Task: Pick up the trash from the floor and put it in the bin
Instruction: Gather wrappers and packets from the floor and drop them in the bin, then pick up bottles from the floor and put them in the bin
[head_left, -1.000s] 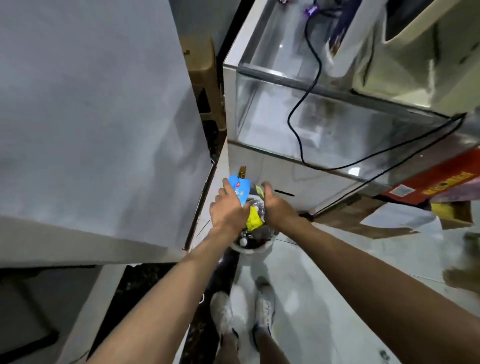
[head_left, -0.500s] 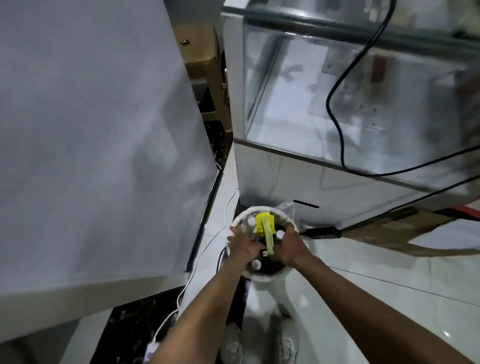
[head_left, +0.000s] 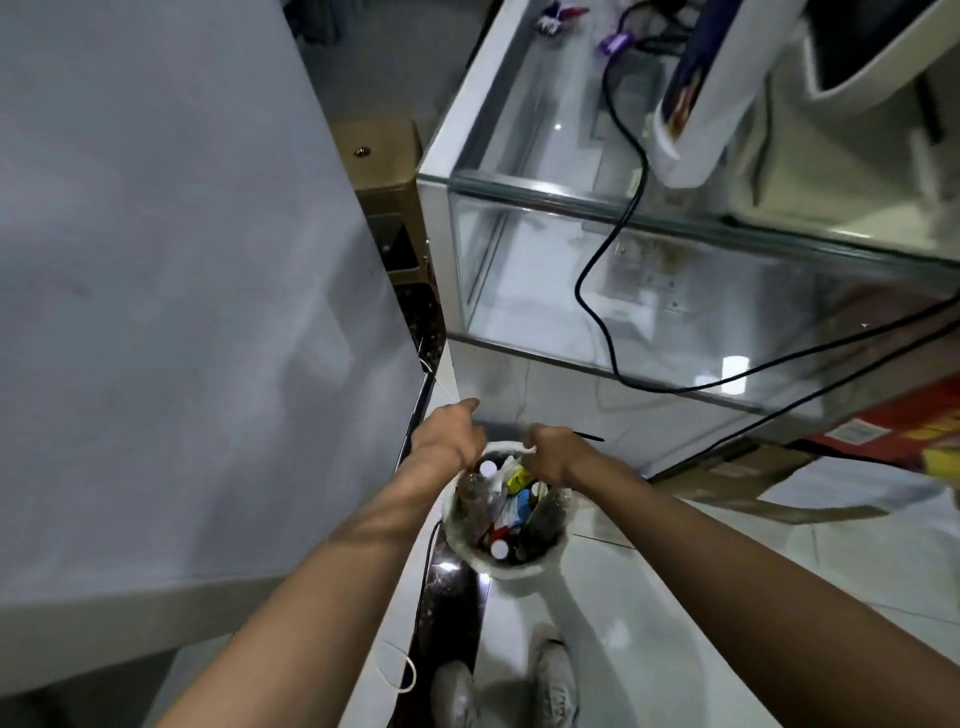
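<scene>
A white round bin (head_left: 511, 569) stands on the pale tiled floor just ahead of my shoes. It is packed with trash: a yellow wrapper (head_left: 517, 478), a blue packet (head_left: 522, 506) and clear bottles with white caps (head_left: 487, 469). My left hand (head_left: 449, 434) hovers over the bin's far left rim, one finger stretched out, with nothing in it. My right hand (head_left: 556, 452) is at the far right rim with its fingers curled under. Whether it grips the rim or a scrap is hidden.
A glass display case (head_left: 675, 291) stands right behind the bin, with black cables (head_left: 597, 270) hanging over it. A large grey-white panel (head_left: 182, 260) fills the left. Cardboard (head_left: 753, 478) and a red box (head_left: 893, 431) lie to the right. A white cord (head_left: 405, 675) trails by my shoes (head_left: 556, 686).
The blue packet and yellow wrapper left my hands and now lie in the bin. Both hands have lifted from the trash to the bin's far rim.
</scene>
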